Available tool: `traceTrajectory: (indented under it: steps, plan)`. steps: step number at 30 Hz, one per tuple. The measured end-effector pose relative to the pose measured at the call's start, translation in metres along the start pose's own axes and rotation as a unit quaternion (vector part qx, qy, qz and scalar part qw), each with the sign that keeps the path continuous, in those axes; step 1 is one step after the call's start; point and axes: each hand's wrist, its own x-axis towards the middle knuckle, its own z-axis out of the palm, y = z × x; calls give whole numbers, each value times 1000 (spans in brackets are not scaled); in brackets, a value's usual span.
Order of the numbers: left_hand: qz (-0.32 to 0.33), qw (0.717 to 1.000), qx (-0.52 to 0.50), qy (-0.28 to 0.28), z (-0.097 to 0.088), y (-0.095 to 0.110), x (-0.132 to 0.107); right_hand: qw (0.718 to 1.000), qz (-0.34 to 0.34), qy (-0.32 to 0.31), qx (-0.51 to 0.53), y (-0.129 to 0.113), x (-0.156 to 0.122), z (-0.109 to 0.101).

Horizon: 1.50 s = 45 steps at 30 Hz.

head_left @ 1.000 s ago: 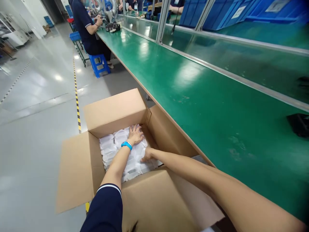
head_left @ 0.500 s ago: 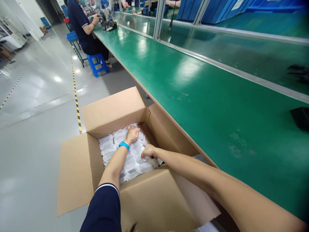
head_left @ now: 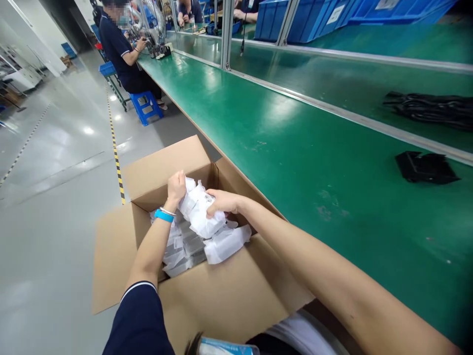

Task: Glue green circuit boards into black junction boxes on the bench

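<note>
Between my hands is a bunch of white-wrapped packets (head_left: 202, 214), raised above the other packets in the open cardboard box (head_left: 221, 296). My left hand (head_left: 176, 187), with a blue band at the wrist, is closed on the bunch's far left end. My right hand (head_left: 223, 203) grips its right side, thumb on top and the other fingers hidden. One loose-looking wrapped packet (head_left: 227, 244) tilts over the near rim of the box. More wrapped packets (head_left: 181, 246) lie in rows inside, below my hands. What the wrapping contains cannot be made out.
A long green workbench (head_left: 295, 162) runs along the right, its edge against the box. On it lie a black plastic part (head_left: 426, 167) and a bundle of black cables (head_left: 432, 108). Blue bins (head_left: 314, 22) stand behind. A co-worker (head_left: 120, 54) sits on a blue stool (head_left: 146, 106).
Both hands have lifted a bunch of wrapped packets up from the layer in the box. My left hand moved left, and lower packets now show. The view shifted toward the right.
</note>
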Motion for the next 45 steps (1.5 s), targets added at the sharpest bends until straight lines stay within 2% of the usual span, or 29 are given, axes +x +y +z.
traceTrajectory:
  steps: [5, 8, 12, 15, 17, 19, 21, 23, 26, 29, 31, 33, 35, 37, 38, 40, 41, 42, 43, 45]
  plan:
    - [5, 995, -11, 96, -73, 31, 35, 995, -94, -28, -4, -55, -22, -17]
    - [9, 990, -8, 141, -102, 49, 48, 991, -133, -21, -18, -77, -27, -22]
    - [9, 986, -6, 169, -121, 64, 52, 988, -149, -14, -29, -94, -32, -24]
    - [14, 984, -13, 176, -128, 83, 54, 988, -151, -8, -28, -108, -56, -38]
    - [38, 982, -33, 184, -131, 113, 58, 986, -164, 3, -35, -117, -90, -59]
    - [78, 976, -68, 189, -130, 159, 63, 981, -183, 27, -58, -122, -137, -87]
    - [121, 971, -97, 179, -121, 220, 65, 977, -180, 63, -90, -117, -190, -118]
    - [163, 969, -105, 153, -100, 284, 60, 975, -160, 103, -116, -97, -238, -147]
    - [206, 976, -57, 53, -48, 369, 36, 968, -132, 170, -127, -39, -288, -180]
    - [249, 966, 30, -65, 17, 420, -1, 964, -77, 223, -120, 34, -314, -204]
    - [275, 955, 55, -100, 51, 435, -23, 948, -15, 272, -162, 76, -327, -213]
    - [292, 949, 70, -100, 70, 439, -39, 914, 29, 335, -227, 108, -341, -214]
    - [325, 941, 71, -63, 76, 437, -54, 884, 30, 377, -273, 131, -356, -209]
    - [406, 911, 54, -53, 76, 431, -71, 879, 13, 388, -278, 150, -369, -199]
    - [463, 882, 40, -72, 75, 428, -81, 881, 3, 393, -264, 158, -375, -193]
    - [569, 809, 11, -151, 78, 422, -103, 884, -9, 409, -227, 172, -385, -185]
    - [599, 779, 2, -184, 80, 419, -114, 881, -18, 424, -208, 177, -391, -182]
    - [613, 763, -4, -204, 83, 417, -124, 874, -31, 450, -183, 181, -398, -181]
    - [614, 761, -8, -209, 86, 416, -132, 861, -44, 483, -155, 184, -406, -180]
    - [594, 780, -12, -197, 90, 416, -145, 816, -69, 567, -90, 187, -425, -179]
